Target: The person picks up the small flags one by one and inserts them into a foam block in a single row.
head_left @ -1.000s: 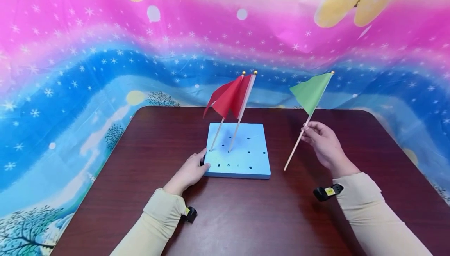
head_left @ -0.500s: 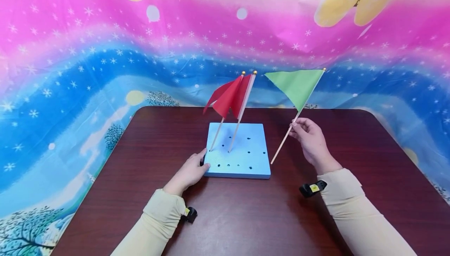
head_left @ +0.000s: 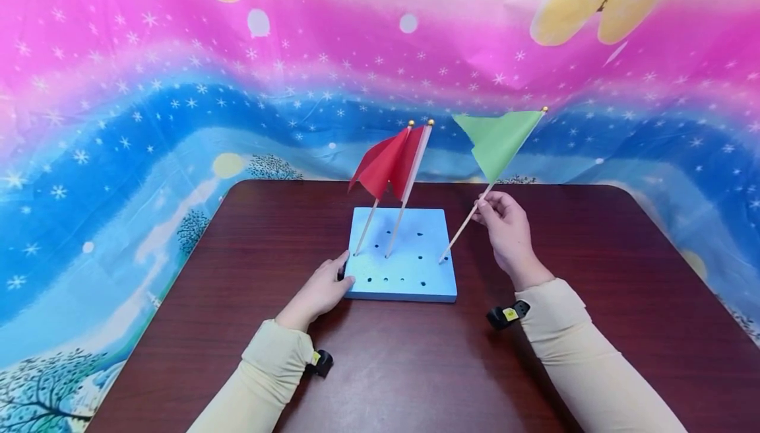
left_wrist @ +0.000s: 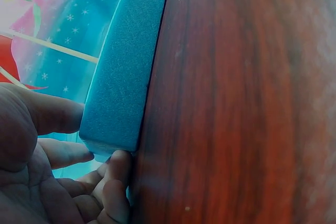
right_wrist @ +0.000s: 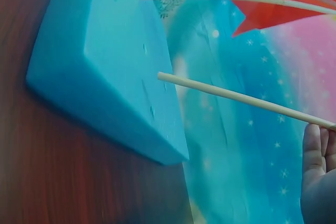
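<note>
My right hand (head_left: 507,232) pinches the wooden stick of a green triangular flag (head_left: 501,142) between thumb and fingertips. The stick slants, its lower end over the right part of a blue foam board (head_left: 436,222) with several small holes. In the right wrist view the bare tip of the stick (right_wrist: 220,92) overlaps the board's top, near a hole. Two red flags, a left one (head_left: 374,172) and a right one (head_left: 416,159), lean upright in holes of the board. My left hand (head_left: 317,291) grips the board's near left corner, thumb on top, other fingers at the side.
The board lies on a dark reddish wooden table (head_left: 380,373). Behind the table hangs a colourful backdrop cloth (head_left: 332,57) with snowflakes. A black wrist camera (head_left: 320,363) sits on the left wrist, another wrist camera (head_left: 507,315) on the right one.
My right hand has carried the green flag leftward, so its stick's lower end has gone from beside the board to over its right part. My left hand stays in place.
</note>
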A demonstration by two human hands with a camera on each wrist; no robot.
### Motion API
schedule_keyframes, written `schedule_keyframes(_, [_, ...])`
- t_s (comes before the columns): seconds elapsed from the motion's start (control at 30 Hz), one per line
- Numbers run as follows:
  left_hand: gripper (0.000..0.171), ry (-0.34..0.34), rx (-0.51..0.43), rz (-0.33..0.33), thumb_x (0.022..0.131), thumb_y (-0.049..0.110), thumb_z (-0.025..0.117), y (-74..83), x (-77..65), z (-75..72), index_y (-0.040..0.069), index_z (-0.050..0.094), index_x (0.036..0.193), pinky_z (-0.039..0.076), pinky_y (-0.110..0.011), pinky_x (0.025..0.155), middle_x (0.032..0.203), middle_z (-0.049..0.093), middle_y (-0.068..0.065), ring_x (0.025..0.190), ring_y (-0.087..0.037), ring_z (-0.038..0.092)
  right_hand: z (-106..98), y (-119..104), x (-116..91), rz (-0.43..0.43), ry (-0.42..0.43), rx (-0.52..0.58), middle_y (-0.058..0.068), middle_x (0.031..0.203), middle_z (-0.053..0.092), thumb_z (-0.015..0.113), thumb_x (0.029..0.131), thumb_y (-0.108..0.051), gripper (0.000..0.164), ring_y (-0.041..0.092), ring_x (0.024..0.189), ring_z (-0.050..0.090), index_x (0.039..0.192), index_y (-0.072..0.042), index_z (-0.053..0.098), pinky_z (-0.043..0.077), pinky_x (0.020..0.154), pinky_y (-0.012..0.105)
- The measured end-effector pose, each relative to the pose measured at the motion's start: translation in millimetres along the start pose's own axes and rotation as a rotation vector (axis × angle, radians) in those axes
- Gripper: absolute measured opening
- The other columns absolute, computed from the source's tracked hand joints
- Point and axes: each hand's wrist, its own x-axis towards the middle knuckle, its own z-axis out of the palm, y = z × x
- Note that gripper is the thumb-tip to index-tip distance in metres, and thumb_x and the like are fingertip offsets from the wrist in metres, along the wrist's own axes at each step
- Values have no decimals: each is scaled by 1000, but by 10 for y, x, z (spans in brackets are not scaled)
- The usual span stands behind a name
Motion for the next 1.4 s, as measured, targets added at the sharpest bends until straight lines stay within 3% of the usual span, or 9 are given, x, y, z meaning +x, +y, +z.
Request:
schedule_keyframes(0.37, [63, 0, -22, 1, 104, 12, 58, -10, 4, 12, 2, 33, 161, 39, -51, 106, 142, 49, -27, 134, -35, 46, 170, 35, -15, -49, 11, 17, 15, 105, 59, 51, 106, 1, 8, 10, 88, 63, 112, 5, 56, 54, 83, 21])
schedule_keyframes(0.67, [63, 4, -16, -2, 104, 13, 58, -19, 5, 13, 1, 33, 161, 38, -52, 108, 143, 49, -27, 136, -37, 45, 277, 70, -51, -68, 8, 54, 7, 101, 61, 52, 106, 2, 9, 11, 90, 65, 113, 3, 57, 54, 85, 23])
schedule_keyframes(1.07, [64, 5, -16, -3, 103, 12, 58, -10, -7, -4, 0, 33, 161, 37, -52, 108, 142, 49, -27, 136, -37, 44, 346, 99, -71, -134, -24, -67, 1, 97, 61, 53, 105, 4, 12, 10, 88, 64, 114, 10, 58, 55, 84, 23])
schedule_keyframes(1.23, [64, 8, -20, -8, 104, 14, 58, -14, -4, 1, 2, 32, 161, 38, -51, 108, 140, 50, -26, 135, -36, 45, 384, 103, -75, -153, -33, -88, 6, 97, 63, 54, 105, 3, 12, 9, 86, 64, 112, 11, 59, 56, 86, 26])
schedule_keyframes(1.4, [64, 11, -22, -5, 104, 13, 58, -22, 6, 6, 3, 33, 161, 37, -51, 108, 138, 51, -25, 134, -36, 45, 417, 107, -98, -155, -40, -137, 21, 101, 64, 55, 104, 1, 13, 7, 85, 63, 112, 11, 60, 54, 85, 23])
